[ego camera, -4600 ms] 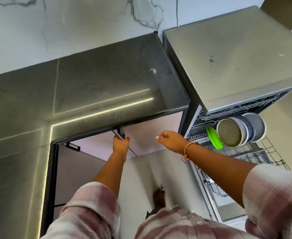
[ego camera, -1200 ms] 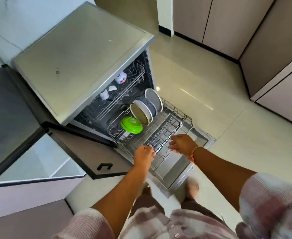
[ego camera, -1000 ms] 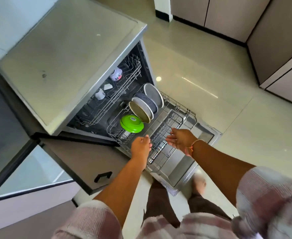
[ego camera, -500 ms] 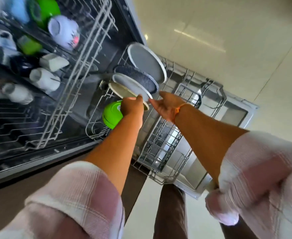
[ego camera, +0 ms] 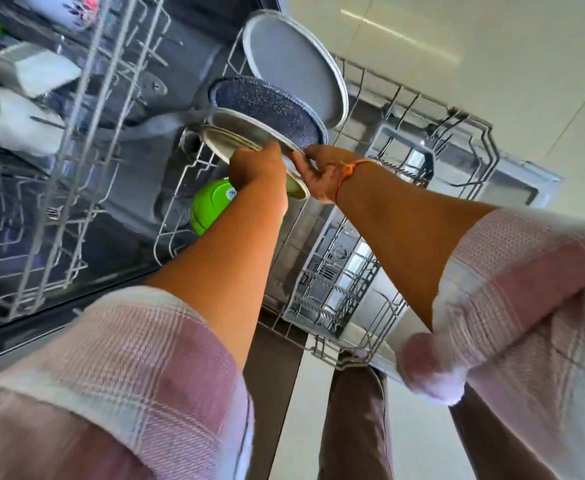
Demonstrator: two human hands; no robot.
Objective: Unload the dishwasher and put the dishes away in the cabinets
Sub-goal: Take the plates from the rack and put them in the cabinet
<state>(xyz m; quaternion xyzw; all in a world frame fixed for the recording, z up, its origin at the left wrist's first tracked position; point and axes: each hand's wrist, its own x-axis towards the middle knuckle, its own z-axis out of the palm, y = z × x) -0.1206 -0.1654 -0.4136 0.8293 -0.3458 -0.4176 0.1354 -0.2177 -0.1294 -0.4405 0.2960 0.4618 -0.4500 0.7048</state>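
At lower rack (ego camera: 402, 109) back-left corner, L hand (ego camera: 260, 168) & R hand (ego camera: 318, 171) pinch front steel plate (ego camera: 235, 140) by rim; risk: clipping speckled pan (ego camera: 267, 109) behind w/ tilted lift.

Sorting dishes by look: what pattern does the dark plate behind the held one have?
Dark blue with fine white speckles on the plate, seen clearly in the head view.

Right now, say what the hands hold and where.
Both hands grip the front plate by its near rim: left hand on the left, right hand on the right.
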